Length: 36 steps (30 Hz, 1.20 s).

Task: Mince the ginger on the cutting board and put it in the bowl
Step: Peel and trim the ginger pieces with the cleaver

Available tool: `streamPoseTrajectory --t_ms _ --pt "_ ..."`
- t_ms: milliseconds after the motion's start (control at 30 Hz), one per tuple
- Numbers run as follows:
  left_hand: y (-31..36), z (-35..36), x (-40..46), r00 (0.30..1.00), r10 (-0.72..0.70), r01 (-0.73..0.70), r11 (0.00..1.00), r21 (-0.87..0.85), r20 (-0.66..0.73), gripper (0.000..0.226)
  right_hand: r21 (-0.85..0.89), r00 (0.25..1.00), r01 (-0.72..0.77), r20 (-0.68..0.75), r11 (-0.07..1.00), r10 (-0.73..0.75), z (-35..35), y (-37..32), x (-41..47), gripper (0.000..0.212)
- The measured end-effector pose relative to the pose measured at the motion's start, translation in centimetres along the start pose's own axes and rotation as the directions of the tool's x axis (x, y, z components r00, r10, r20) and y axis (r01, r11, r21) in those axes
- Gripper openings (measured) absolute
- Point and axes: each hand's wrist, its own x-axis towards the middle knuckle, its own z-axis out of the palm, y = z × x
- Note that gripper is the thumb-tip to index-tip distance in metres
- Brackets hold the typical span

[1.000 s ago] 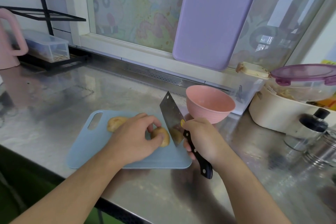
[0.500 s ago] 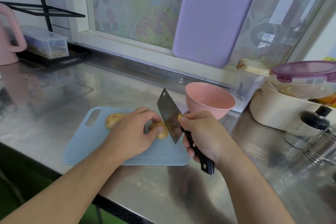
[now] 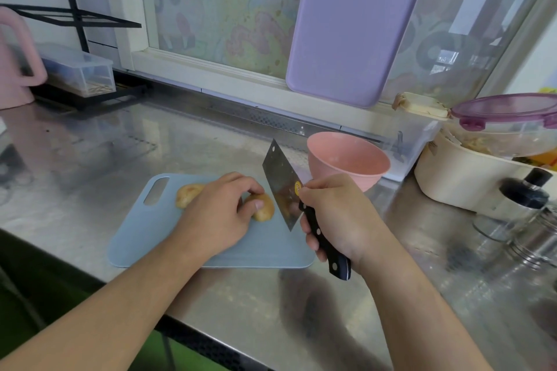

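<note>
A knobby tan piece of ginger point(image 3: 264, 207) lies on the pale blue cutting board point(image 3: 141, 235); its left end point(image 3: 187, 194) shows beyond my left hand. My left hand point(image 3: 217, 214) rests over its middle, fingers curled round it, thumb pressed on the right end. My right hand point(image 3: 337, 217) grips the black handle of a cleaver point(image 3: 281, 187). The blade stands tilted just right of the ginger's right end, its tip low over the board. An empty pink bowl point(image 3: 346, 159) stands behind the board's right corner.
The steel counter point(image 3: 135, 144) stretches left and back. A cream tub point(image 3: 452, 181), a purple-lidded container point(image 3: 509, 120) and a black-capped glass bottle point(image 3: 521, 199) crowd the right. A lilac board point(image 3: 352, 24) leans on the window. The counter's front edge runs close below my arms.
The cleaver has lifted off the ginger's right end and now stands a little to its right. My left hand has stayed on the ginger.
</note>
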Motion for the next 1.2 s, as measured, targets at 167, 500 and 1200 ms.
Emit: streamPoseTrajectory --t_ms 167,500,1200 --pt "-0.1 -0.1 0.0 1.000 -0.004 0.004 1.000 -0.007 0.007 0.013 0.070 0.999 -0.019 0.033 0.997 0.017 0.9 0.3 0.2 0.029" --pt "0.3 -0.2 -0.1 1.000 0.006 -0.006 0.999 -0.042 0.012 0.013 -0.051 0.998 0.039 -0.055 0.998 -0.041 1.1 -0.3 0.0 0.033" --pt "0.7 -0.5 0.0 1.000 0.002 -0.003 0.999 -0.049 -0.008 0.006 -0.267 0.999 0.050 0.019 0.963 -0.046 1.6 -2.0 1.6 0.033"
